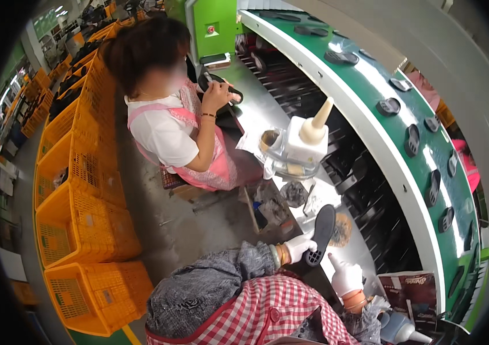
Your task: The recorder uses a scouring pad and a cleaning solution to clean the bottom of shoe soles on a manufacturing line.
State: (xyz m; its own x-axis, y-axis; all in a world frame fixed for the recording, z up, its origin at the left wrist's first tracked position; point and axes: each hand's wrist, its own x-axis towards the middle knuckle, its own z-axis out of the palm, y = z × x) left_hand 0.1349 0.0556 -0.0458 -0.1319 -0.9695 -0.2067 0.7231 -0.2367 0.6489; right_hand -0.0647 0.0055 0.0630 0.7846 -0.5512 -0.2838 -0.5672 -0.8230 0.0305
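Observation:
My left hand (301, 247), in a white glove, grips a black shoe sole (323, 229) by its lower end. The sole stands tilted up over the worktable, its grid-patterned part near my fingers. My right hand (346, 278), also white-gloved, is just right of the sole and apart from it. Its index finger stretches toward the sole, and nothing shows in its grasp. Behind the sole lies a round brown-stained pad (342, 230). Farther up the table are a dark crumpled lump (294, 194) and a white bottle (306, 141) with a long cream nozzle, standing in a clear tray (290, 168).
A co-worker (167, 123) in a pink apron sits ahead, holding a black shoe (221, 87). To the right, a green conveyor (379, 80) carries several dark slippers. Orange crates (98, 296) line the left. A grey bottle (398, 328) lies by my right forearm.

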